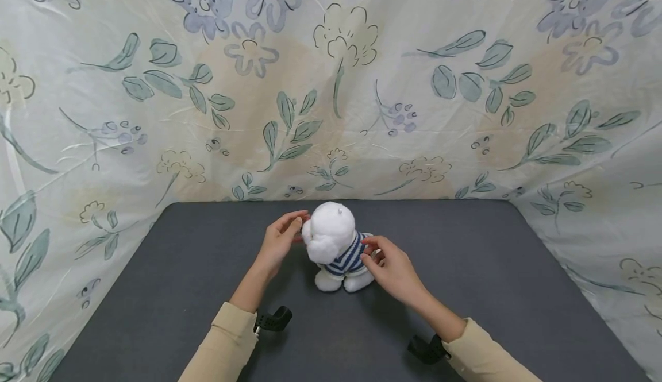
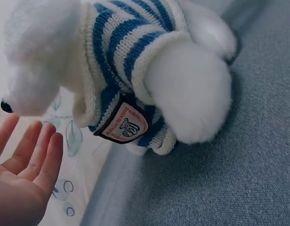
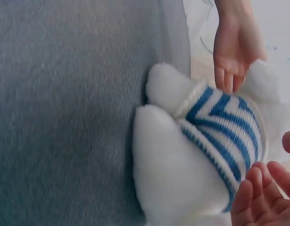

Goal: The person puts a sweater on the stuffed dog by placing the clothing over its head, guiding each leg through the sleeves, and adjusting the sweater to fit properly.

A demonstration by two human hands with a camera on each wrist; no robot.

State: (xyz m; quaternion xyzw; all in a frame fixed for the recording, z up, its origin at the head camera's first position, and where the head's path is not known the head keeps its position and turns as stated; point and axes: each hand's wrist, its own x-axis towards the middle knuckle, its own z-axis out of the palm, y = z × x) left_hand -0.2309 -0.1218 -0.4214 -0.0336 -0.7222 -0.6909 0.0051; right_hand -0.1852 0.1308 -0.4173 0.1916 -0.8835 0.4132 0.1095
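Observation:
A white plush dog stands on the table, wearing a blue-and-white striped knit sweater. In the left wrist view its black nose and a badge on the sweater show. My left hand is beside the dog's head, its fingers loosely extended near the muzzle. On the other side, my right hand has its fingertips right at the sweater. The right wrist view shows those relaxed fingers close by the striped knit, with the left hand beyond the dog.
The dark grey table stretches out on both sides of the dog. A floral cloth hangs behind the table's far edge and down its sides. Black wrist devices are strapped below the beige sleeves.

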